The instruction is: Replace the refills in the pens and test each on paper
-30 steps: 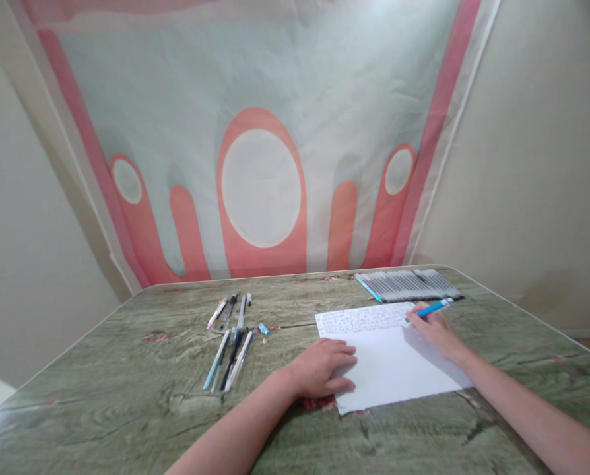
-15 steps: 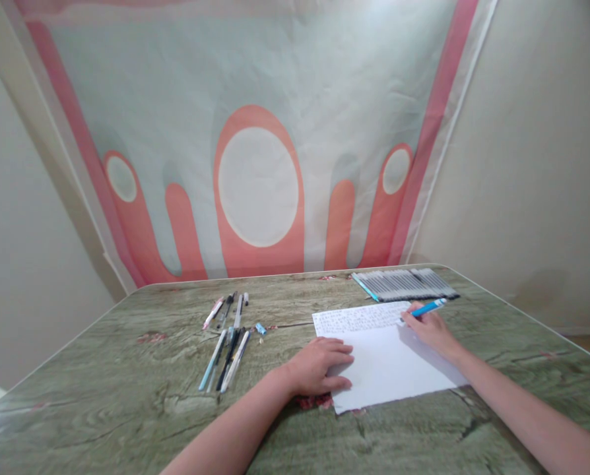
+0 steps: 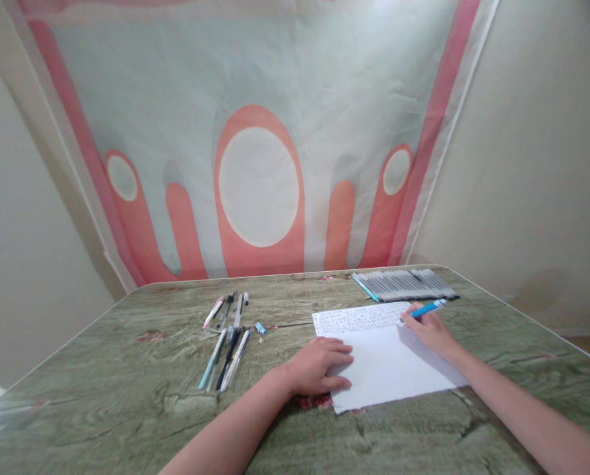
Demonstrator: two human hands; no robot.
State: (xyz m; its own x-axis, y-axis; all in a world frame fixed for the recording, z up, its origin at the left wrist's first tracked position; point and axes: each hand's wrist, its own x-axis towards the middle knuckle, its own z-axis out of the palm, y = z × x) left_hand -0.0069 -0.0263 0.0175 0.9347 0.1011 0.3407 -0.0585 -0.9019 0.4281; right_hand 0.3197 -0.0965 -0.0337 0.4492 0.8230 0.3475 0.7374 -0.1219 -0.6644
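Observation:
A white sheet of paper (image 3: 379, 369) lies on the wood-patterned table, with lines of small handwriting across its top part and a blank lower part. My left hand (image 3: 322, 366) rests flat on the left side of the sheet, fingers stretched out and slightly apart. At the right end of the written lines, my right hand (image 3: 428, 330) grips a blue pen (image 3: 427, 308) between thumb and fingers. The pen slants up to the right, its tip end low at the paper; the exact tip is hard to make out.
Several pens (image 3: 226, 359) lie loosely grouped left of the paper, with a small blue cap-like piece (image 3: 260, 328) beside them. Behind the sheet, a row of clear pens or refills (image 3: 404, 285) lies side by side. A patterned cloth (image 3: 319, 79) hangs beyond the table's far edge.

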